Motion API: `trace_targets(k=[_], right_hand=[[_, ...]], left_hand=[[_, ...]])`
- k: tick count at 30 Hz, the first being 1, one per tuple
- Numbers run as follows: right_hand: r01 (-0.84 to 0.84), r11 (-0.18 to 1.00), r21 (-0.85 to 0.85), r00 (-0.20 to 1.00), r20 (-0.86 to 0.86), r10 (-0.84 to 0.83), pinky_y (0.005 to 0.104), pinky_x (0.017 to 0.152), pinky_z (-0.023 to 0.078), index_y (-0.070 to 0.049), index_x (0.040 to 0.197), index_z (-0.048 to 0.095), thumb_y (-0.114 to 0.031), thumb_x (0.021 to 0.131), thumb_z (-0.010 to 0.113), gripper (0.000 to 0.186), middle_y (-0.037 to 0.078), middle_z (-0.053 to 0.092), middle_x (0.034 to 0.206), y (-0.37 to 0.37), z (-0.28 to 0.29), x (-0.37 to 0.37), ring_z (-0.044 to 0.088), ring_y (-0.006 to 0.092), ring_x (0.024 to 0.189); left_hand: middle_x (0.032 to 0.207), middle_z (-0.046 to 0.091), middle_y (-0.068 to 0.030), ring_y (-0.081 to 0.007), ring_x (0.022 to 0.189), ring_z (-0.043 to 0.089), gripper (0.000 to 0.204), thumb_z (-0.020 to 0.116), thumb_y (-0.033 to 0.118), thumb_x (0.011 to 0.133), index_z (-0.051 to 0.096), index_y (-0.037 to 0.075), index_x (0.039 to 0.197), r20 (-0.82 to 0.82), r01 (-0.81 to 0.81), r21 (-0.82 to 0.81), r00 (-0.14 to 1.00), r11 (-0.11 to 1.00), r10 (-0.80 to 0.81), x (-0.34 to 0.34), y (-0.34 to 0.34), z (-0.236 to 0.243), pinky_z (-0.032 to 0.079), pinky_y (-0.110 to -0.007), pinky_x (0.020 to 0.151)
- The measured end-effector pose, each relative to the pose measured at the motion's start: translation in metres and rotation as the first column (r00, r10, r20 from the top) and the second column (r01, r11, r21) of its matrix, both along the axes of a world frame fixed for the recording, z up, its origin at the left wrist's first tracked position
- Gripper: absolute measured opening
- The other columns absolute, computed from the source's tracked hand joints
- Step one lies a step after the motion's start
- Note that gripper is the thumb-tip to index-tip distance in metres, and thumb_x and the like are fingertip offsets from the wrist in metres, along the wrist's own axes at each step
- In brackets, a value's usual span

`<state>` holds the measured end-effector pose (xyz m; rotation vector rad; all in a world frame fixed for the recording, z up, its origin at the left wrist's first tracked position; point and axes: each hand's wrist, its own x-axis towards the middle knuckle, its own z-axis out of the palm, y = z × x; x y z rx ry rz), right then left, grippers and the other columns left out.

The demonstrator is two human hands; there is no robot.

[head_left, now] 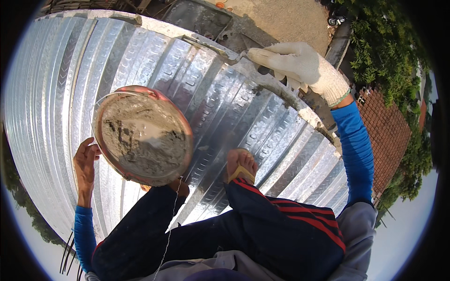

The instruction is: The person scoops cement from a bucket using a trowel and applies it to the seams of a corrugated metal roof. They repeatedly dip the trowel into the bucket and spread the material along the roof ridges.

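Note:
A round bucket (145,136) of wet grey mortar stands on the ribbed metal decking (211,112), with a reddish rim and a thin wire handle. Just outside its left rim is my bare left hand (86,161), fingers loosely bent and a little apart, holding nothing that I can see. My right hand (295,65), in a white knitted glove, reaches out to the decking's far edge. Its fingers are pressed together above the mortar-smeared concrete edge (276,91). Whatever lies between them is hidden by the glove.
My sandalled foot (243,166) rests on the decking right of the bucket. Beyond the edge the ground (281,21) lies far below, with a tiled roof (384,136) and trees (389,56) to the right. Thin rods (68,253) stick up at lower left.

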<state>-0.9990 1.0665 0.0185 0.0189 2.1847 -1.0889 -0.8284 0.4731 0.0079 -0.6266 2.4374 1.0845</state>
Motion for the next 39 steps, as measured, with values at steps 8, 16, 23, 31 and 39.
trace_targets(k=[8, 16, 23, 31, 39], right_hand=[[-0.005, 0.999, 0.032, 1.0, -0.025, 0.005, 0.0243, 0.042, 0.036, -0.006, 0.122, 0.076, -0.055, 0.094, 0.071, 0.057, 0.003, 0.06, 0.067, 0.005, -0.012, -0.009, 0.052, 0.0064, 0.051], [-0.014, 0.999, -0.042, 0.997, -0.075, 0.011, 0.026, 0.04, 0.036, -0.004, 0.121, 0.076, -0.057, 0.094, 0.071, 0.06, 0.003, 0.06, 0.063, -0.003, -0.039, -0.008, 0.05, 0.0074, 0.047], [-0.111, 0.993, 0.039, 0.993, 0.04, 0.109, 0.0218, 0.039, 0.036, -0.013, 0.134, 0.071, -0.057, 0.098, 0.064, 0.057, 0.0, 0.058, 0.069, -0.018, -0.024, -0.033, 0.047, 0.0053, 0.044], [-0.078, 0.997, 0.015, 0.996, -0.038, 0.079, 0.0226, 0.038, 0.025, -0.001, 0.123, 0.073, -0.059, 0.094, 0.068, 0.066, 0.001, 0.052, 0.064, -0.023, -0.021, -0.051, 0.038, 0.0053, 0.042], [-0.141, 0.984, 0.112, 0.986, -0.078, 0.15, 0.0227, 0.039, 0.027, -0.011, 0.135, 0.07, -0.06, 0.095, 0.067, 0.063, 0.0, 0.056, 0.064, -0.032, -0.047, -0.06, 0.042, 0.0068, 0.044]], left_hand=[[0.101, 0.075, -0.0092, -0.0182, 0.093, 0.071, 0.059, 0.068, 0.043, 0.099, 0.06, -0.002, 0.136, 0.013, -0.045, 0.01, 0.999, 0.999, 0.045, 0.012, -0.008, -0.001, 0.053, -0.034, 0.084], [0.1, 0.075, -0.0099, -0.0188, 0.093, 0.071, 0.061, 0.069, 0.047, 0.098, 0.061, -0.001, 0.135, 0.006, -0.025, -0.029, 1.0, 0.999, 0.025, 0.007, -0.003, -0.004, 0.053, -0.035, 0.083], [0.098, 0.075, -0.008, -0.0172, 0.091, 0.07, 0.061, 0.069, 0.045, 0.098, 0.06, -0.002, 0.135, 0.004, -0.01, 0.001, 1.0, 1.0, 0.01, -0.001, -0.001, -0.007, 0.052, -0.034, 0.083], [0.097, 0.075, -0.0072, -0.0165, 0.09, 0.07, 0.06, 0.068, 0.044, 0.099, 0.06, -0.003, 0.135, -0.02, -0.003, 0.009, 1.0, 1.0, 0.003, -0.001, 0.005, -0.006, 0.052, -0.034, 0.081], [0.1, 0.075, -0.0088, -0.0175, 0.092, 0.07, 0.061, 0.069, 0.044, 0.098, 0.059, -0.003, 0.137, -0.01, -0.008, 0.015, 1.0, 1.0, 0.008, 0.002, -0.006, -0.014, 0.053, -0.034, 0.082]])
